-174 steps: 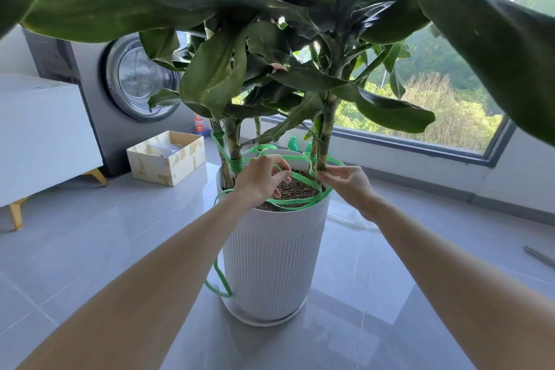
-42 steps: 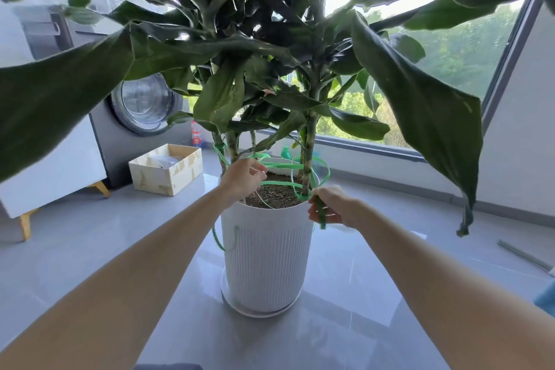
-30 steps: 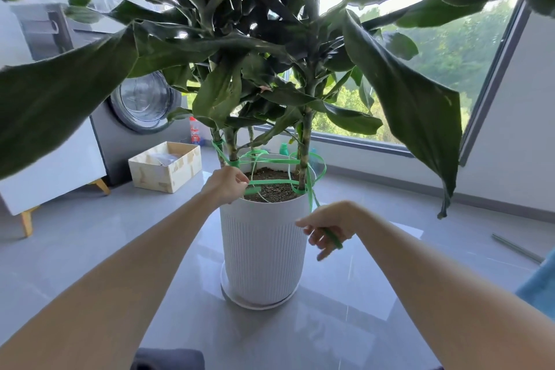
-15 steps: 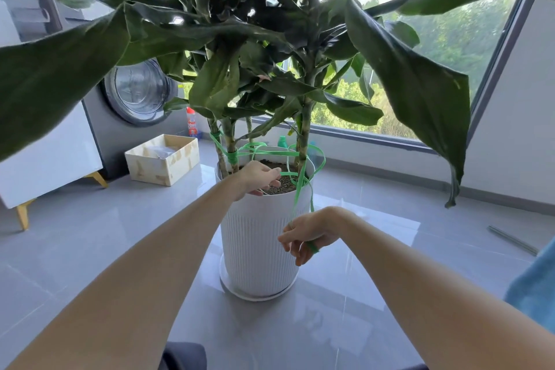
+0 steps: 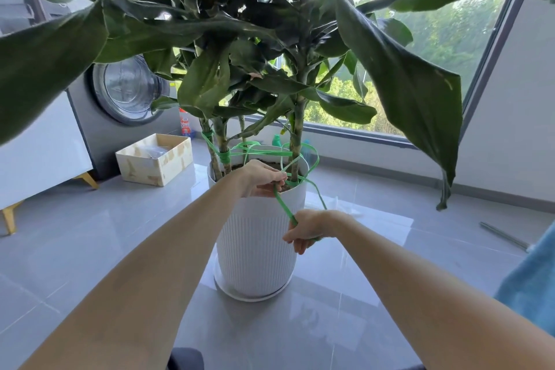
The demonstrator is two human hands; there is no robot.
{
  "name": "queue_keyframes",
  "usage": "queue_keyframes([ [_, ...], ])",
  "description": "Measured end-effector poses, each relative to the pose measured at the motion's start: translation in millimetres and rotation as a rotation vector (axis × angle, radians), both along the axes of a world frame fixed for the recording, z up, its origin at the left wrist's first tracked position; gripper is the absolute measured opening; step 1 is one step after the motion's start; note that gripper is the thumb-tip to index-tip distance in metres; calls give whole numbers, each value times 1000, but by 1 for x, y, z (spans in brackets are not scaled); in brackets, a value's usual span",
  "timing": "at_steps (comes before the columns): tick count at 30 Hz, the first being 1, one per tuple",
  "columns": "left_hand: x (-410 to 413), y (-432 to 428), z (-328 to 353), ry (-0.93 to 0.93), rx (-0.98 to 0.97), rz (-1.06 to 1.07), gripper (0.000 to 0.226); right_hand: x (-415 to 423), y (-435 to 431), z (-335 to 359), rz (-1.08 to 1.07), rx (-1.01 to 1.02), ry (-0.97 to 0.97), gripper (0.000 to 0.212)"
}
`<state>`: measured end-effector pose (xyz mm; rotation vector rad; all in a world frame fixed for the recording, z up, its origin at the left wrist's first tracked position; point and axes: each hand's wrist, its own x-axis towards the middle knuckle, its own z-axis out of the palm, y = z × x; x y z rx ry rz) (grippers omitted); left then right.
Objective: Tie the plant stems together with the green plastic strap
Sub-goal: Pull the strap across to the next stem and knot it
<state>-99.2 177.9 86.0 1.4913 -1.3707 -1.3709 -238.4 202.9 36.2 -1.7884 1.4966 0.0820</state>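
Green plastic strap [image 5: 283,208], looped around the plant stems [image 5: 297,129] above the one white pot [image 5: 255,243], now runs taut between two hands. The left hand [image 5: 260,179] pinches it at the rim. The right hand [image 5: 306,230] grips it lower than 1.4 s ago. The pot holds three thick stems. One open box [image 5: 153,164]: contents unclear.

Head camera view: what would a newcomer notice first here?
The big dark-leaved plant fills the upper frame, rising from a white ribbed pot at centre. A bright green strap loops round its stems; the left hand pinches it at the rim, the right hand grips it lower down.
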Motion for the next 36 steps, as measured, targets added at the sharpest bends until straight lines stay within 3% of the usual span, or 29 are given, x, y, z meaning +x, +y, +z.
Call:
queue_keyframes([
  [2, 4, 3, 1, -42, 8, 32, 11, -2, 1, 4, 44, -141, 128, 18],
  [5, 15, 5, 1, -133, -4, 79, 16, -13, 7, 8, 123, -494, 515, 22],
  [7, 23, 5, 3, -117, -20, 92, 19, -17, 9, 8, 92, -549, 598, 22],
  [9, 24, 5, 4, -147, -51, 79, 18, -17, 8, 8, 50, -392, 498, 23],
  [13, 21, 8, 4, -212, -100, 44, 15, -3, 20, 11, -139, 354, -18, 41],
  [16, 25, 12, 4, -207, -84, 19, 14, 11, 29, 13, -51, 630, -121, 34],
  [17, 29, 13, 4, -214, -87, 18, 14, 15, 29, 12, -12, 596, -98, 31],
  [19, 39, 15, 3, -240, -100, 30, 14, 16, 21, 9, 59, 341, 23, 28],
  [22, 54, 18, 3, -319, -111, 2, 18, 5, 7, 2, 159, -90, 332, 28],
  [25, 62, 20, 3, -454, -166, -6, 22, -9, 3, -1, 154, -380, 629, 19],
  [27, 64, 20, 3, -471, -190, -8, 22, -15, 3, 2, 98, -448, 620, 18],
  [28, 65, 20, 3, -478, -201, -9, 22, -17, 4, 4, 41, -382, 498, 20],
  [31, 66, 18, 1, -510, -240, -12, 23, -9, 12, 8, -196, 91, 1, 34],
  [33, 68, 17, 0, -517, -253, -9, 23, -1, 16, 7, -219, 251, -19, 38],
  [36, 70, 17, -1, -539, -283, 5, 21, 7, 17, 6, -70, 258, 96, 35],
])
